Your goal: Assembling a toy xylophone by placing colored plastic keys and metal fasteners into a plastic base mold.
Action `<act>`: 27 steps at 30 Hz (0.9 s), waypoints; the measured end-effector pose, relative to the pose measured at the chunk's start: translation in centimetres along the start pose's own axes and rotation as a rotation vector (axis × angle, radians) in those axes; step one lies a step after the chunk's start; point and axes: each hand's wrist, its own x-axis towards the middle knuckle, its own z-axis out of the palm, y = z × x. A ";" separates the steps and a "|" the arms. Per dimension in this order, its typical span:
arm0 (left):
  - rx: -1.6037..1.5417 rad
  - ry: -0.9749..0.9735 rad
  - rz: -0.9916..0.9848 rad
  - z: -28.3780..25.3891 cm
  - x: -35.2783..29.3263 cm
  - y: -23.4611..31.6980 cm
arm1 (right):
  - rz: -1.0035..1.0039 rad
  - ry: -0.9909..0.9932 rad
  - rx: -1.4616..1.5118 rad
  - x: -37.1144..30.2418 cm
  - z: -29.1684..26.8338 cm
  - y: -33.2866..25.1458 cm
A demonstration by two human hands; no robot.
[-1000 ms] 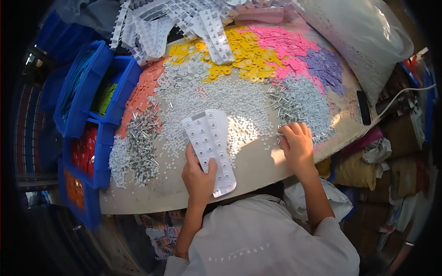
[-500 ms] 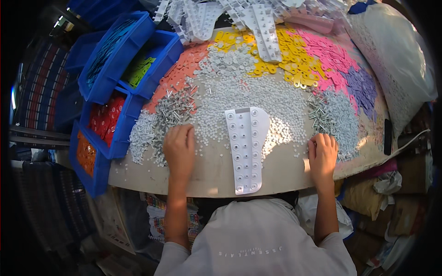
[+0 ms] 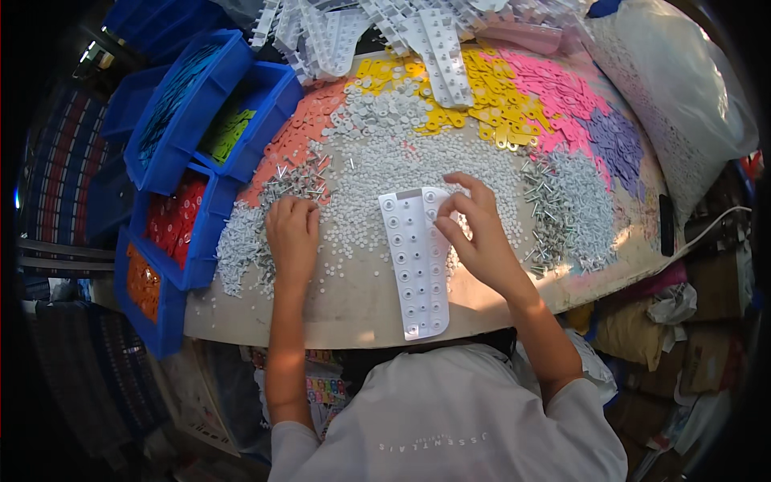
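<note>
A long white plastic plate (image 3: 414, 265) with rows of round ringed sockets lies lengthwise before me, its wide end away from me. My right hand (image 3: 480, 233) is over the plate's upper right edge, thumb and fingers bent together in a pinch; anything between them is too small to make out. To the left, my left hand (image 3: 291, 233) rests with curled fingers at the near edge of a heap of metal pins (image 3: 299, 178). Its fingertips point down, and what they hold is hidden. Small white discs (image 3: 401, 157) are spread thickly beyond the plate.
Blue bins (image 3: 205, 241) with red, orange, green and blue parts stand left. Yellow (image 3: 506, 104), pink (image 3: 554, 88), purple (image 3: 614, 140) and coral pieces (image 3: 309, 120) ring the far side. Pale screws (image 3: 582, 209) lie right, near a filled plastic bag (image 3: 683, 96). More white plates (image 3: 444, 60) are stacked behind.
My right hand has left the pins on the right and come over the plate's upper right edge. My left hand stays by the left pin heap. The whole view has shifted slightly.
</note>
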 end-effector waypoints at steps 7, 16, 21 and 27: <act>-0.585 -0.100 -0.274 -3.0 -0.2 5.2 | -0.049 -0.124 -0.060 3.9 2.6 2.3; -0.945 -0.133 -0.235 -1.2 0.1 7.9 | 0.016 -0.202 -0.096 4.3 3.6 2.7; -0.932 -0.195 -0.205 0.2 1.1 8.7 | 0.025 -0.164 -0.116 4.4 3.5 3.3; -0.723 -0.119 0.037 1.9 1.8 9.6 | -0.062 0.121 -0.414 3.5 2.3 2.6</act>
